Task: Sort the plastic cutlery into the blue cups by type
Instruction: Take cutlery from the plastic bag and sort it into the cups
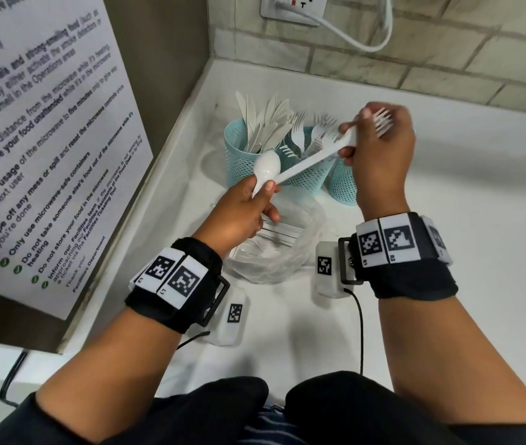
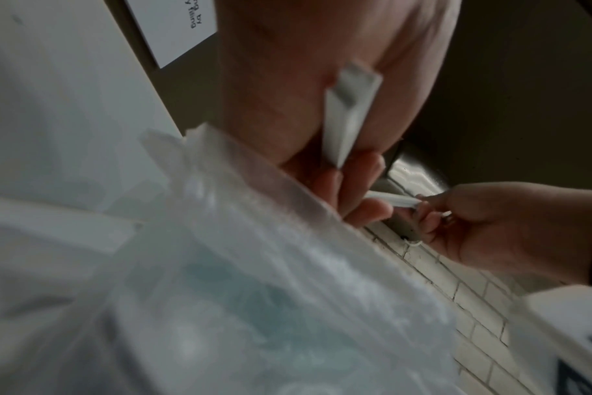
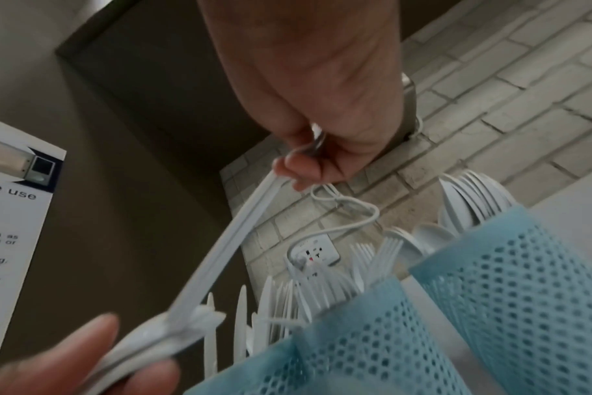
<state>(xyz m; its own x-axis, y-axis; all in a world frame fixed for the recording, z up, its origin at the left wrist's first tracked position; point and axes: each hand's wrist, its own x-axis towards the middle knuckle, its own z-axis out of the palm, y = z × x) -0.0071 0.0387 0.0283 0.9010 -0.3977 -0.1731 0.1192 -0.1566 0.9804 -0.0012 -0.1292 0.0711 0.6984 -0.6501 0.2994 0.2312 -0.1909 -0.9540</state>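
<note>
I note my left hand [image 1: 242, 213] pinching the spoon [image 1: 266, 171] bowl, my right hand [image 1: 380, 149] gripping its handle plus forks [image 1: 382, 122]; release left, then lower spoon into the three-o'clock cup [image 1: 343, 184].

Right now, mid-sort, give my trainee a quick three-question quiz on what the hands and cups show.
1. True or false: the left hand holds nothing.
2. Which cutlery fills the leftmost blue cup? A spoons, B knives, C forks.
3. What does the right hand pinch together with the handle of the spoon?

Key: 1 false, it grips the spoon near its bowl. 2 B. 3 a fork, tines sticking out past the fingers.
</note>
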